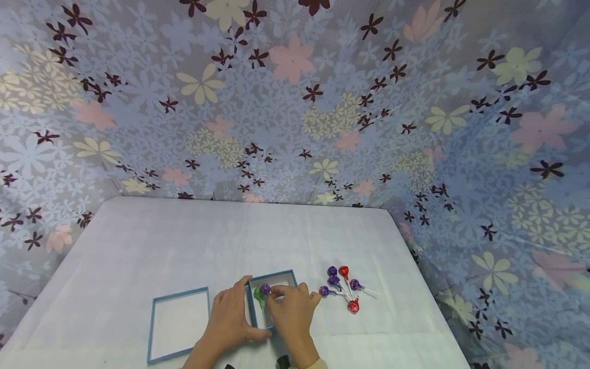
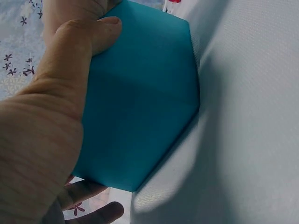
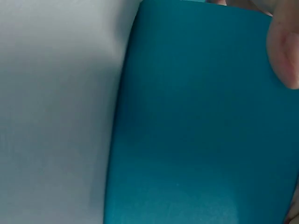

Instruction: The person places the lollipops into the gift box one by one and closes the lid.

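Note:
A blue open box (image 1: 253, 307) with a white inside stands on the table, and its teal outer wall (image 2: 140, 93) fills much of the left wrist view. My left hand (image 1: 227, 318) grips this box along its left side, thumb at the near edge and fingers at the far corner. Inside, a green lollipop (image 1: 259, 295) lies near the left wall. My right hand (image 1: 292, 310) is over the box and pinches a purple lollipop (image 1: 265, 289) beside the green one. The stick of the purple lollipop is hidden by the fingers.
A shallow blue-rimmed lid or tray (image 1: 153, 328) lies left of the box. To the right is a loose group of several wrapped lollipops, purple (image 1: 324, 291) and red (image 1: 353, 306), with white sticks. Floral cloth (image 1: 276, 128) hangs behind the white table (image 1: 184, 246).

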Demonstrator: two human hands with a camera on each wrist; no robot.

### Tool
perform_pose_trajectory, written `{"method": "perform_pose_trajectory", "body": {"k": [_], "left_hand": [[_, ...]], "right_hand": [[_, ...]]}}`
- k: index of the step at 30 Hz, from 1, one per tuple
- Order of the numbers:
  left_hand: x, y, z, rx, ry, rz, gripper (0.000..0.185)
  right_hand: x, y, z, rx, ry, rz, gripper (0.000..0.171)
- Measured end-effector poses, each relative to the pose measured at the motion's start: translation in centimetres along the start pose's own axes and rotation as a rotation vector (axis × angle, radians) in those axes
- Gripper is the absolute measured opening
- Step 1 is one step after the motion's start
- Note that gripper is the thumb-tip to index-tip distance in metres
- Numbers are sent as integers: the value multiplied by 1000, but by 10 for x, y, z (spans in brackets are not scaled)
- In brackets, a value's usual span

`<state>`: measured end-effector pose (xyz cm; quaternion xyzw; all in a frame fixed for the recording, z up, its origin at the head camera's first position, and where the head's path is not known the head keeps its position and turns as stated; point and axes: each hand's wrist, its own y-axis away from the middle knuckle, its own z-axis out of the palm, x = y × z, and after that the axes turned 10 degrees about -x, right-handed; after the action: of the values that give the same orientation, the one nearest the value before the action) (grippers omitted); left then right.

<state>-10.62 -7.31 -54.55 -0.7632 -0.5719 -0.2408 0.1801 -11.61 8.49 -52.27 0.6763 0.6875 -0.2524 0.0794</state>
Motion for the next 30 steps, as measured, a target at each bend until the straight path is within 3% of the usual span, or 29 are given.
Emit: {"method": "perform_pose_trajectory", "body": {"k": [9,30], "left_hand": [[1,0,2,-7,-2,-5,137],[0,-1,-4,12,4,8,136]], "right_hand": [[0,1,2,-61,76,58,6],[-9,-5,-1,-105,157,41,8]]}}
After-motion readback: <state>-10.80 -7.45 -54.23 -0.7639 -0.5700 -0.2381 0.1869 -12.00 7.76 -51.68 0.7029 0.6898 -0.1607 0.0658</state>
